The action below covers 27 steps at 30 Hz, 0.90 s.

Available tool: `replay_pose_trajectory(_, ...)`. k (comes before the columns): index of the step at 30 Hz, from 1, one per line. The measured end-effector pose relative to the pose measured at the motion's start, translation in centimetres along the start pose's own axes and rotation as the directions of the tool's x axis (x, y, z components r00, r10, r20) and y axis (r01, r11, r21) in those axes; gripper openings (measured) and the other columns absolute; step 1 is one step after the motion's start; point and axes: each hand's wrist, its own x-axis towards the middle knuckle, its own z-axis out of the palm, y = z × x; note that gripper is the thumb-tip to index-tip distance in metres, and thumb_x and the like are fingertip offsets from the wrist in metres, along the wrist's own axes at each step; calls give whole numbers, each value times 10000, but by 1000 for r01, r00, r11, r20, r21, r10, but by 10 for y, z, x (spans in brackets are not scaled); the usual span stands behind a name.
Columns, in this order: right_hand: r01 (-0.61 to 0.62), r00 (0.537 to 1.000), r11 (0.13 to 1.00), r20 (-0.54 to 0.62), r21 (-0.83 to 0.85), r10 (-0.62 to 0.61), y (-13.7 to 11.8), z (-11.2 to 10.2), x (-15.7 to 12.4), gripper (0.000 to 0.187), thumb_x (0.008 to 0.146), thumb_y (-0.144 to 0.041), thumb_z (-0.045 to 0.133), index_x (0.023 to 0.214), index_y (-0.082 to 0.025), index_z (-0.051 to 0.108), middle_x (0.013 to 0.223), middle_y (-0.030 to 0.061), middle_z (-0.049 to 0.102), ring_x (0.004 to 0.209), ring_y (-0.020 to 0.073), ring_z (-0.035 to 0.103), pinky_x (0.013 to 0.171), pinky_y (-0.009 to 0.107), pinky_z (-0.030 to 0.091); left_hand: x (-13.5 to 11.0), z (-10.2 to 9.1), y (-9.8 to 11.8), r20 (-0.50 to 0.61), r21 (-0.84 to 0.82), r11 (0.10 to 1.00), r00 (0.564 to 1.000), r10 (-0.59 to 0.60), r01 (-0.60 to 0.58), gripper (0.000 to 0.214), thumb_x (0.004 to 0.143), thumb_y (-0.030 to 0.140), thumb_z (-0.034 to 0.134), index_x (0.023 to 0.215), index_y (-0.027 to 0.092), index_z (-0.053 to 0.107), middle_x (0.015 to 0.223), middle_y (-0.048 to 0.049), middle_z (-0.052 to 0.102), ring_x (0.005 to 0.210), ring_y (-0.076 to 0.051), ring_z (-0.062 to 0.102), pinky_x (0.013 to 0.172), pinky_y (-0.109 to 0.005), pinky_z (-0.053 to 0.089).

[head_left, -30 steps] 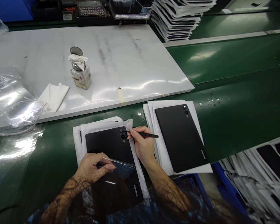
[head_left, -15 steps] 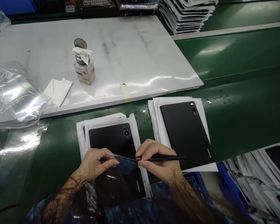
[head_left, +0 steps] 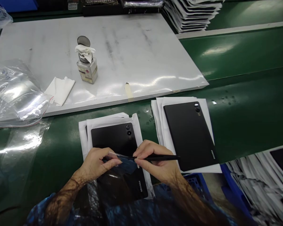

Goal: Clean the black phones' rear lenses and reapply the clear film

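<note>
A black tablet lies back-up on white sheets on the green belt, its camera lenses at the top right corner. My left hand pinches a clear film sheet held over the tablet's lower half. My right hand grips black tweezers whose tip meets the film's upper edge. A second black tablet rests on white sheets just to the right, untouched.
A white board carries a small glass dispenser bottle topped with a cloth, and a folded white wipe. Clear plastic bags sit at left. Stacked trays stand at the back, a blue crate below right.
My right hand drew the tweezers back from the tablet's camera lenses to the film in my left hand. The view shifted slightly; the left hand kept its pinch.
</note>
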Motion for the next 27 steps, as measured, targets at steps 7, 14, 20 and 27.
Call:
replay_pose_trajectory(7, 189, 982, 982, -24, 32, -188, 6, 11, -13, 181, 1017, -193, 1011, 951, -351, 952, 892, 52, 960, 686, 261, 894, 592, 364, 752, -1, 2, 1, -26, 3, 1000, 1000, -8, 8, 149, 921, 404, 1011, 807, 308, 1005, 786, -52, 984, 739, -262, 963, 607, -242, 628)
replay_pose_trajectory(14, 74, 839, 925, -524, 374, 145, 56, 32, 2, 325, 943, -407, 1153, 858, -297, 859, 815, -20, 851, 616, 184, 794, 534, 302, 676, -3, 6, -23, -84, -6, 1000, 996, 24, -25, 191, 929, 463, 999, 808, 316, 1017, 741, -56, 960, 673, -254, 919, 515, -231, 546)
replay_pose_trajectory(20, 39, 800, 912, -560, 407, 216, 87, 33, 14, 428, 924, -457, 1184, 876, -258, 808, 846, -24, 852, 644, 166, 800, 596, 301, 697, -1, 6, -6, -68, 9, 999, 997, 44, -43, 155, 912, 383, 990, 777, 306, 1002, 716, -45, 953, 656, -229, 933, 514, -179, 536)
replay_pose_trajectory(27, 36, 791, 918, -572, 396, 215, 94, 37, 10, 464, 914, -501, 1189, 879, -259, 794, 844, -22, 846, 650, 173, 805, 589, 305, 694, 1, 2, 9, -53, 13, 998, 996, 69, -69, 140, 911, 341, 967, 783, 302, 1005, 723, -39, 957, 648, -220, 942, 523, -172, 565)
